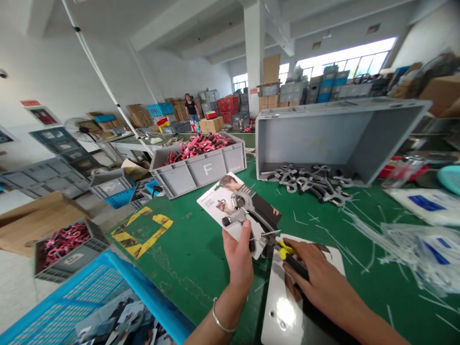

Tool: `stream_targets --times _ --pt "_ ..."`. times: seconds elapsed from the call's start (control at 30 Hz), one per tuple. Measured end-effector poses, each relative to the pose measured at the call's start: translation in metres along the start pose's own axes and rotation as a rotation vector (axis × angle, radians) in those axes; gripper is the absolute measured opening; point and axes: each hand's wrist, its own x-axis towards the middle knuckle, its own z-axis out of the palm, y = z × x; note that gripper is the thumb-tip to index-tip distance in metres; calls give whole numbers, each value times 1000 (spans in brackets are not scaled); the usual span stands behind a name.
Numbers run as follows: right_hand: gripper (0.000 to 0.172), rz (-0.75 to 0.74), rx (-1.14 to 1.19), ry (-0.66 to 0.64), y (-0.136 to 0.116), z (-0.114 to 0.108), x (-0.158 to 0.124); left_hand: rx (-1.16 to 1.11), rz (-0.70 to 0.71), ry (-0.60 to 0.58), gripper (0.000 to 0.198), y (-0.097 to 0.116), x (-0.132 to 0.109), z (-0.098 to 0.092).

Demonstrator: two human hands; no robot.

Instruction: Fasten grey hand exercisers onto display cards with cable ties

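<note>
Both your hands are closed on something. Your left hand (pixel 237 254) grips one grey-and-black metal hand grip strengthener (pixel 244 207) against one white printed card (pixel 215 203). Your right hand (pixel 321 278) is closed around one pair of yellow-and-black-handled snips (pixel 290 256), their tips just beside the strengthener. One glossy white board (pixel 283 316) lies beneath that hand.

The green work table (pixel 201 282) is strewn with thin white plastic offcuts (pixel 359 254), and one patch of yellow-and-black tape (pixel 140 232) marks it. Three grey plastic crates stand out: one marked F (pixel 208 175), heaped with pink-and-black grips (pixel 196 146); one tipped on its side (pixel 323 139), with a pile of grey grips (pixel 309 182) in front of it; and one at lower left (pixel 68 266), holding pink parts (pixel 64 242). One blue plastic basket (pixel 68 297) holds printed cards (pixel 118 321).

Beyond lies a white-walled workshop, with stacked cartons and crates — and one person (pixel 191 108) standing far back.
</note>
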Motion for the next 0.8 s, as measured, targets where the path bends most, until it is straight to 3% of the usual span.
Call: stream_targets --times 0.13,0.2,0.3,0.4,0.5,0.63,0.7,0.8 --pt "35 38 55 -55 -3 0 8 0 -16 -17 50 -2 -4 0" --pt "24 51 98 -111 -10 -1 6 39 -24 -50 50 -4 6 -1" --pt "20 -3 194 -189 -26 -8 -15 214 -55 -40 48 -8 42 -12" --pt "27 -23 290 -182 -30 -22 -51 322 -183 -6 43 -10 84 -36" --pt "31 198 233 16 3 -39 -77 342 -364 -193 46 -15 96 -62" --pt "49 603 -37 215 82 -44 -106 406 -531 -383 48 -34 78 -80" --pt "52 673 -160 229 116 -35 -128 451 -525 -383 51 -47 72 -78" --pt "53 598 -342 212 146 -10 -160 438 -532 -387 56 -60 70 -65"
